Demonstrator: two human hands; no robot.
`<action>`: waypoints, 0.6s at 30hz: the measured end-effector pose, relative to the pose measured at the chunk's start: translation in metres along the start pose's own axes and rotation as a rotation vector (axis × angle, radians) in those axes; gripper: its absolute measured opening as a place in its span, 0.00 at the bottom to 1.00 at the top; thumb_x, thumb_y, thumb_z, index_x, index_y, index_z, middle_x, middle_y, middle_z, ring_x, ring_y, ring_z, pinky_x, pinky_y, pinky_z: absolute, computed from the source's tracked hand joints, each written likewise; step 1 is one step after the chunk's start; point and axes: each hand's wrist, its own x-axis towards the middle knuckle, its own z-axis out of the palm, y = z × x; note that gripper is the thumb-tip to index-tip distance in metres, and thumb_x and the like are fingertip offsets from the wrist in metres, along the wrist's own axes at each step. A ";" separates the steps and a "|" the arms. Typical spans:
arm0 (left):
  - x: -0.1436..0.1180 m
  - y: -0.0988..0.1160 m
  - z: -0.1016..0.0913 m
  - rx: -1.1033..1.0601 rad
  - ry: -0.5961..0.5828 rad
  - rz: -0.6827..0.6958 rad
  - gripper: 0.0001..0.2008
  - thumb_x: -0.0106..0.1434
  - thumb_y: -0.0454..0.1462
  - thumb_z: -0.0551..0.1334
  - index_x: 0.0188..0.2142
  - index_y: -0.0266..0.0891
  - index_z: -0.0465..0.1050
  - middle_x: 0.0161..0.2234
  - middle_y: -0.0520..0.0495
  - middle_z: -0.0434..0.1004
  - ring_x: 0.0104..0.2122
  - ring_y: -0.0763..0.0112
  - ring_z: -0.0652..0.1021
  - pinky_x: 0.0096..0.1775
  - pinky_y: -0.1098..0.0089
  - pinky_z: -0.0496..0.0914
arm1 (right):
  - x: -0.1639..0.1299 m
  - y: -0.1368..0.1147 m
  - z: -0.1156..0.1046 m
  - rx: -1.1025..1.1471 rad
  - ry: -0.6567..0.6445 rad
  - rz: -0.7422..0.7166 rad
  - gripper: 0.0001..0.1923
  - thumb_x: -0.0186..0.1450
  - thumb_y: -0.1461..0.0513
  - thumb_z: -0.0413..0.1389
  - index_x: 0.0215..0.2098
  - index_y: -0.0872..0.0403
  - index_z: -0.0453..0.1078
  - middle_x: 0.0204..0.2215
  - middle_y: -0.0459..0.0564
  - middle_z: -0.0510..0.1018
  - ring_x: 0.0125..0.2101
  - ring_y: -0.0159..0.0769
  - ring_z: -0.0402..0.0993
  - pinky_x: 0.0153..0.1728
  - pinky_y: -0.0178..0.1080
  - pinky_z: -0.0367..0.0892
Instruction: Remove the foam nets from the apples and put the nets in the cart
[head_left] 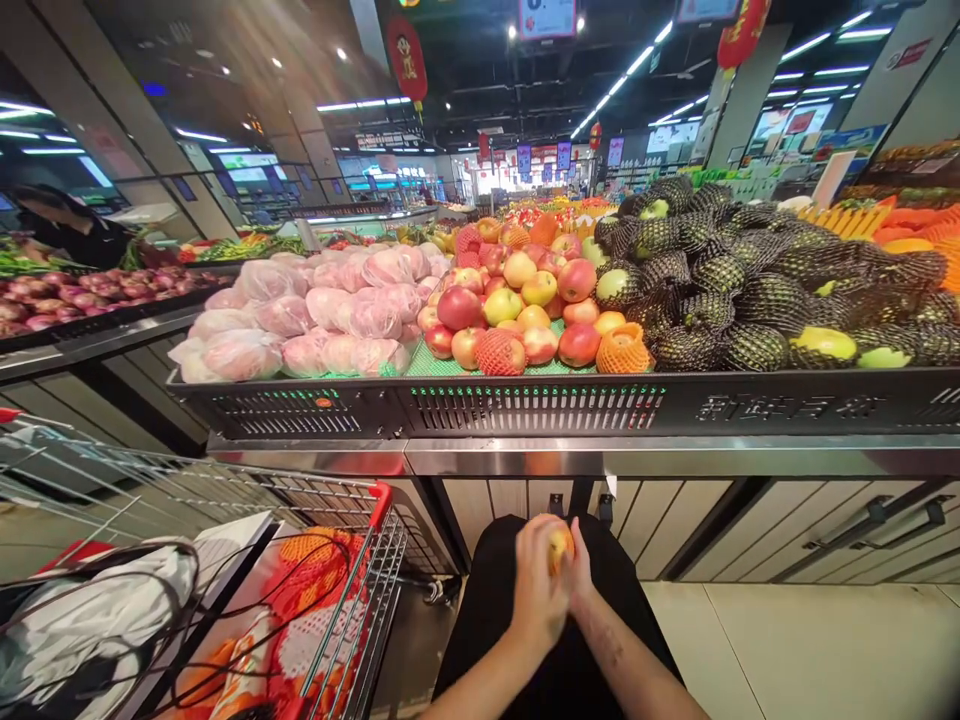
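Observation:
Low in front of my body, above my black-clad lap, both hands are wrapped round one yellowish-red apple (559,550). My left hand (538,570) covers its left side, with the fingers curled over it. From the right, my right hand (580,568) presses against the same fruit. Most of the apple is hidden by the fingers. Beyond my hands, a heap of loose red and yellow apples (517,305) lies on green matting in the black display tray (540,405). A few of them wear foam net sleeves, such as the orange one (624,348).
Bagged pinkish fruits (360,305) fill the tray's left part; dark-netted green fruits (750,280) fill its right. A metal shopping cart (379,510) at lower left holds red and orange foam nets (319,590) and cables. Red onions (82,295) and a person (71,230) are farther left.

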 end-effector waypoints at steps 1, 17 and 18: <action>0.004 -0.023 0.000 0.053 0.143 -0.084 0.17 0.64 0.47 0.58 0.49 0.45 0.73 0.55 0.36 0.71 0.58 0.49 0.69 0.61 0.48 0.60 | 0.002 0.000 -0.001 0.054 -0.071 0.007 0.35 0.61 0.34 0.44 0.40 0.50 0.77 0.43 0.58 0.83 0.48 0.52 0.78 0.51 0.53 0.72; 0.020 -0.112 -0.009 -0.243 0.162 -0.435 0.29 0.39 0.55 0.74 0.34 0.43 0.69 0.31 0.49 0.75 0.29 0.64 0.77 0.33 0.65 0.72 | 0.018 0.009 -0.005 0.423 -0.517 0.163 0.38 0.63 0.37 0.50 0.47 0.61 0.75 0.42 0.62 0.83 0.44 0.47 0.80 0.50 0.47 0.69; 0.020 -0.115 -0.010 -0.250 0.159 -0.437 0.30 0.38 0.55 0.75 0.34 0.43 0.69 0.29 0.50 0.74 0.28 0.65 0.76 0.32 0.66 0.71 | 0.018 0.009 -0.005 0.420 -0.511 0.180 0.38 0.64 0.37 0.49 0.48 0.61 0.75 0.43 0.62 0.83 0.43 0.46 0.80 0.50 0.46 0.70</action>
